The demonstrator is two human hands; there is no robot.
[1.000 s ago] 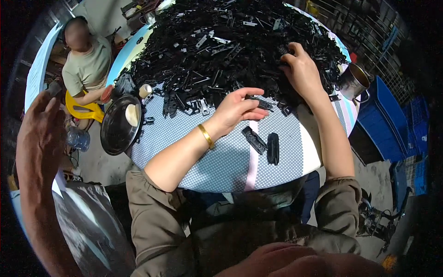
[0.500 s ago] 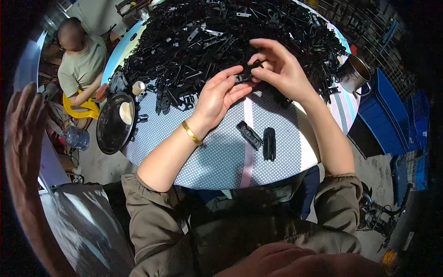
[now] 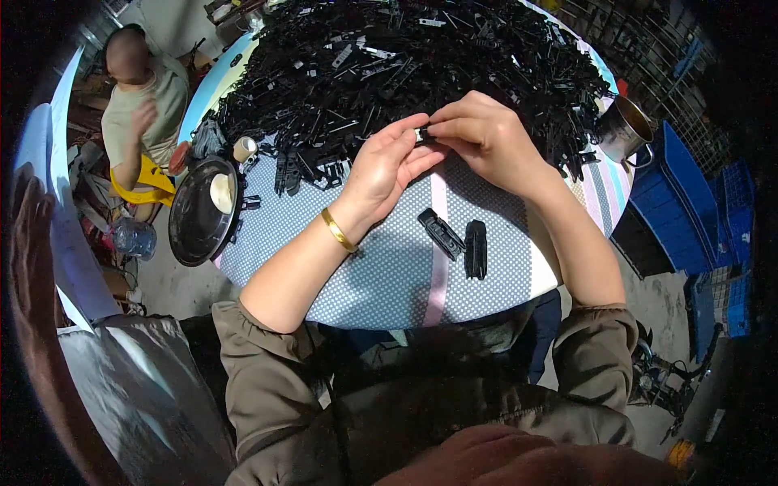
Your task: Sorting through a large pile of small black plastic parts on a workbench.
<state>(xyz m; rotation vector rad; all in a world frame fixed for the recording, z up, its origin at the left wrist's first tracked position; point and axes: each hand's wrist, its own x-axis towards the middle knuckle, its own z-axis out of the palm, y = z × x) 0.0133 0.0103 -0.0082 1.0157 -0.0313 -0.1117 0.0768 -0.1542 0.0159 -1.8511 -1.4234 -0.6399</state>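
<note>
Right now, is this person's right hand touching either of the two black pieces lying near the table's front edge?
Apart: the head view shows bare dotted cloth between the right hand and both black pieces.

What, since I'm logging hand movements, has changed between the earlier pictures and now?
The right hand left the pile and moved left to the left hand; both now grip a small black part. A seated co-worker's hand at upper left rose. Two black pieces on the tablecloth and the dark bowl stayed put.
</note>
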